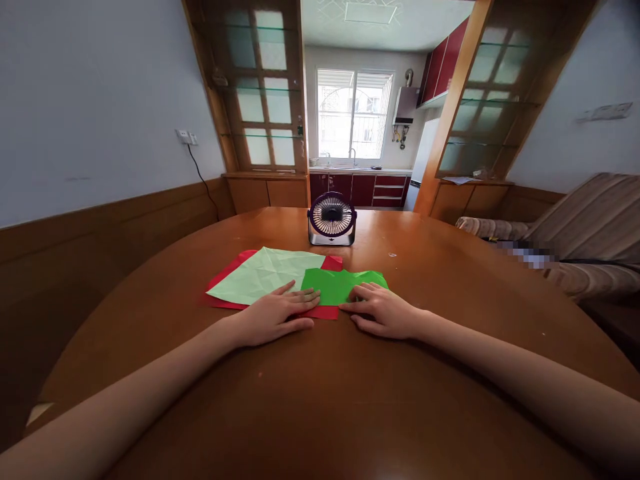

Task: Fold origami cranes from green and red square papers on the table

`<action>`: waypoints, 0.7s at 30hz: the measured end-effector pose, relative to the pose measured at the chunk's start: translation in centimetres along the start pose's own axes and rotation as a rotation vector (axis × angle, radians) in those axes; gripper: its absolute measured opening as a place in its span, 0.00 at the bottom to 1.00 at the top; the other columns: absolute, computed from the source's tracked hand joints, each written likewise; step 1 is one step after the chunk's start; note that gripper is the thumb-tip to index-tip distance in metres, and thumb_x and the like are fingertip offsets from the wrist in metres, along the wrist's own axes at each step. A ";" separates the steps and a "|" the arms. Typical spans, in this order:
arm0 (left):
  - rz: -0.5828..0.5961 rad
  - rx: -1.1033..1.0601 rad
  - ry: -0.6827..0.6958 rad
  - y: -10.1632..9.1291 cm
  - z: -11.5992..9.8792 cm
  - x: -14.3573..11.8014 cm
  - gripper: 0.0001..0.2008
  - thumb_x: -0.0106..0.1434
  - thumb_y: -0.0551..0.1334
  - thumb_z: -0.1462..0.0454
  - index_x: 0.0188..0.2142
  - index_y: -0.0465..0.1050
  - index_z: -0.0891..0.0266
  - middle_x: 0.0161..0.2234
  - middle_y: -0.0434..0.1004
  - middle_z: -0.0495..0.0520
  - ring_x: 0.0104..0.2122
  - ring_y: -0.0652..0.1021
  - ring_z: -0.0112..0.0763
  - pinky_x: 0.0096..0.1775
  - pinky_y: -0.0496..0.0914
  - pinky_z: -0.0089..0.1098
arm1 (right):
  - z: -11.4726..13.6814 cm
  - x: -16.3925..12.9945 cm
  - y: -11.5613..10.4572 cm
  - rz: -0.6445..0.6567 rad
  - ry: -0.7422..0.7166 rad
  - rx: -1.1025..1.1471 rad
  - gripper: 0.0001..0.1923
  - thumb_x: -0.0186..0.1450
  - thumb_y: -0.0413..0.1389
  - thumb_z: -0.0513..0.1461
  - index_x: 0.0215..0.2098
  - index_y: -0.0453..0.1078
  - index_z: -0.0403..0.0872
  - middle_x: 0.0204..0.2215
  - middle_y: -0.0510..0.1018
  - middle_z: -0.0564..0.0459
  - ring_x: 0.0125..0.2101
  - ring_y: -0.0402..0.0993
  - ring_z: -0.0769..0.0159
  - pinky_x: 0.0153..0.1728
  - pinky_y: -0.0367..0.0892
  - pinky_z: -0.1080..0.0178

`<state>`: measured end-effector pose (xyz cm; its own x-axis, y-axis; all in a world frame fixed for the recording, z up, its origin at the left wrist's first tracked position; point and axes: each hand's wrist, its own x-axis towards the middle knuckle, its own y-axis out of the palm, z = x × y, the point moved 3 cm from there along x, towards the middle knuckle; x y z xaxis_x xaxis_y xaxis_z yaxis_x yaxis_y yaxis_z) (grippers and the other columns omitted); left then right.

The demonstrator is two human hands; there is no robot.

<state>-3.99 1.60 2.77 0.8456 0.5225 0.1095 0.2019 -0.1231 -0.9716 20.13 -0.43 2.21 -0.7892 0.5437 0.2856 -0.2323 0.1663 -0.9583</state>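
Head view: both arms are reaching forward over a round wooden counter (320,400) toward a small stack of paper sheets
Left hand (277,313): lying flat, fingers spread narrow, pressing on the near edge of the red sheet (225,301) and touching the left edge of the bright green sheet (335,285); it is gripping nothing
Right hand (383,310): lying flat and open, fingertips resting on the near right part of the bright green sheet, pinning rather than pinching it
Bright green sheet: sitting on the counter between the two hands, overlapping the right end of the red sheet, its right end looking rumpled
Pale green sheet (265,273): creased, lying on top of the red sheet, just left of the bright green one
Desk fan (332,219): standing upright behind the papers, facing the person; whether it is running cannot be told
Risk: if the fan is blowing, loose sheets could be lifting or sliding; uneven pressing could be skewing a crease or dragging the sheets underneath
Writing: no brand, label or text is readable; a patch by the sofa (575,227) is blurred
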 end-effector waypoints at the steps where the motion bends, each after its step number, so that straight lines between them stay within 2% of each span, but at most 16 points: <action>1: -0.014 0.003 0.003 -0.1 0.1 -0.1 0.24 0.71 0.49 0.51 0.63 0.59 0.51 0.62 0.61 0.51 0.64 0.60 0.35 0.66 0.42 0.43 | -0.2 -0.4 -0.1 -0.013 0.014 0.041 0.18 0.68 0.50 0.41 0.55 0.71 0.49 0.38 0.71 0.46 0.39 0.68 0.59 0.44 0.66 0.55; 7: -0.066 0.026 -0.045 -1.1 1.1 -0.5 0.19 0.71 0.49 0.53 0.57 0.69 0.50 0.57 0.71 0.49 0.63 0.61 0.37 0.65 0.46 0.46 | -1.9 -3.4 -1.1 -0.104 0.097 0.204 0.14 0.69 0.50 0.41 0.43 0.77 0.47 0.37 0.74 0.46 0.37 0.70 0.62 0.41 0.68 0.58; 13: -0.068 -0.068 -0.129 -1.5 2.2 -0.9 0.19 0.72 0.47 0.53 0.48 0.76 0.49 0.57 0.71 0.45 0.63 0.63 0.36 0.64 0.49 0.45 | -3.5 -5.7 -1.9 -0.127 0.154 0.206 0.19 0.70 0.48 0.42 0.28 0.76 0.44 0.33 0.74 0.46 0.34 0.69 0.64 0.39 0.67 0.59; 17: -0.079 -0.192 -0.185 -1.5 3.3 -1.3 0.24 0.72 0.46 0.51 0.39 0.80 0.53 0.54 0.74 0.47 0.60 0.67 0.36 0.63 0.53 0.43 | -4.5 -6.5 -1.9 -0.140 0.187 0.243 0.20 0.70 0.48 0.42 0.25 0.73 0.44 0.33 0.74 0.47 0.34 0.69 0.64 0.40 0.67 0.58; 21: -0.105 -0.222 -0.187 -1.5 3.5 -1.4 0.22 0.70 0.48 0.51 0.37 0.79 0.56 0.52 0.76 0.50 0.57 0.71 0.36 0.59 0.61 0.39 | -4.9 -6.6 -1.6 -0.179 0.191 0.364 0.18 0.70 0.49 0.42 0.24 0.71 0.45 0.38 0.74 0.47 0.39 0.71 0.63 0.42 0.68 0.58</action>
<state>-7.20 4.03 3.39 0.7132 0.6854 0.1466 0.4038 -0.2309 -0.8852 28.51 -0.28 1.86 -0.6073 0.6802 0.4105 -0.5675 -0.0099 -0.8233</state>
